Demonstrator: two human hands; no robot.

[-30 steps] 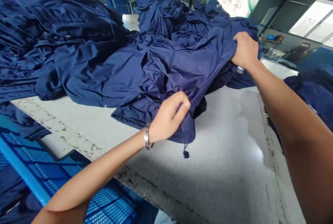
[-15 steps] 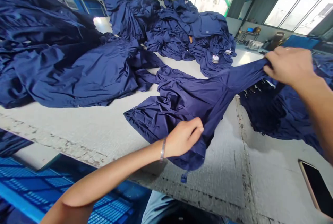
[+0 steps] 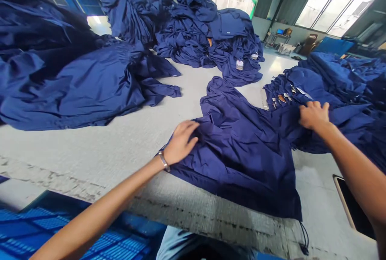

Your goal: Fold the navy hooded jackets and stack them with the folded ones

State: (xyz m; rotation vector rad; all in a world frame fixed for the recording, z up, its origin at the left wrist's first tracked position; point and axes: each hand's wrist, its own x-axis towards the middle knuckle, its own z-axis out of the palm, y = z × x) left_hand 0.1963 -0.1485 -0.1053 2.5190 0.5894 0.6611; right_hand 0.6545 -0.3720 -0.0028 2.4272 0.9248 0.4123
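Observation:
A dark navy jacket (image 3: 250, 159) lies spread on the table in front of me, its hem towards me. From the hem's right corner hangs a drawcord with a small toggle (image 3: 304, 248). My left hand (image 3: 181, 142), with a metal bracelet at the wrist, lies over the jacket's left side, fingers stretched out and thumb apart. At the right, my right hand (image 3: 314, 116) has its fingers bent around the outer end of a sleeve; its fingertips are partly hidden.
More navy garments are heaped at the left (image 3: 78, 87), at the back (image 3: 193, 30) and at the right (image 3: 331, 79), where tags show. A phone (image 3: 356, 207) lies on the pale table (image 3: 90, 155) near my right forearm. Below the table edge is a blue plastic crate (image 3: 39, 232).
The jacket, bunched and stretched before, now lies flatter and wider, its hem nearer me. My left hand has moved left and opened from a fist. My right hand has come down with the sleeve.

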